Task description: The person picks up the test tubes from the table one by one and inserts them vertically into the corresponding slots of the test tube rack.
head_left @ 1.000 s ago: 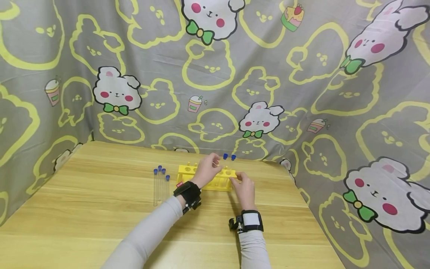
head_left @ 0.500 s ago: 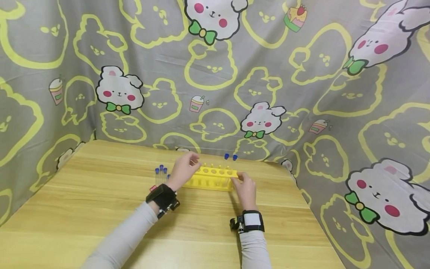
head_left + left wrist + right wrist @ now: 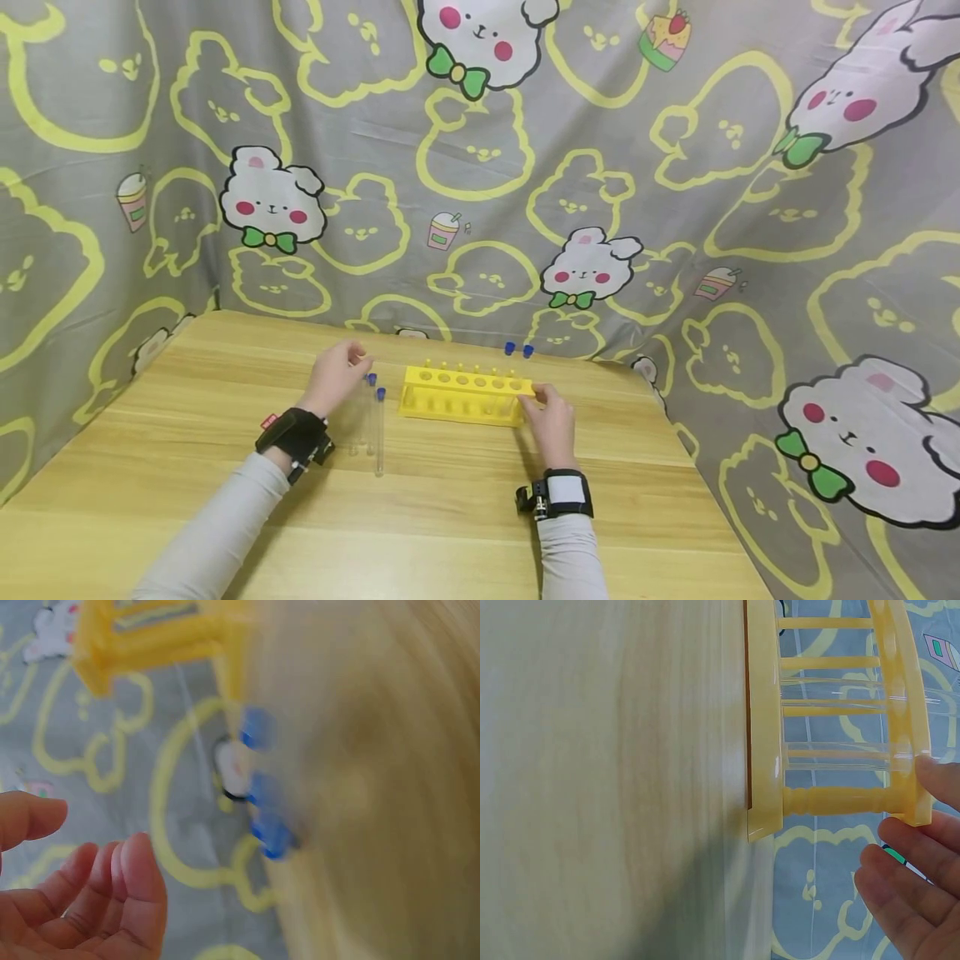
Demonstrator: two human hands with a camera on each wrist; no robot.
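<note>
**A:** Where are my hands relative to the rack (image 3: 463,395)?

**B:** My right hand (image 3: 552,419) sits at the rack's right end, thumb and fingertips on its top corner, a light pinch that steadies it. In the right wrist view the fingers (image 3: 904,889) lie against the end post. My left hand (image 3: 335,377) hovers left of the rack, over the loose tubes (image 3: 372,421); fingers loosely curled, nothing between them. The left wrist view is blurred, but it shows a bare palm (image 3: 82,900).

**A:** The tubes?

**B:** They lie flat on the table (image 3: 450,517), just left of the rack, side by side, blue caps (image 3: 380,392) pointing away from me. Two more caps (image 3: 518,349) stand up behind the rack's right end; clear tubes show in the rack there.

**A:** How will a tube handle?

**B:** My guess: very light, stiff, smooth-walled, so slippery and quick to roll. Thin clear wall, possibly brittle; no squeezing. I would take it just under the cap, thumb and two fingers, where the collar gives purchase.

**A:** And the rack?

**B:** Light hollow plastic; likely slides on the wood unless the right hand keeps hold.
</note>
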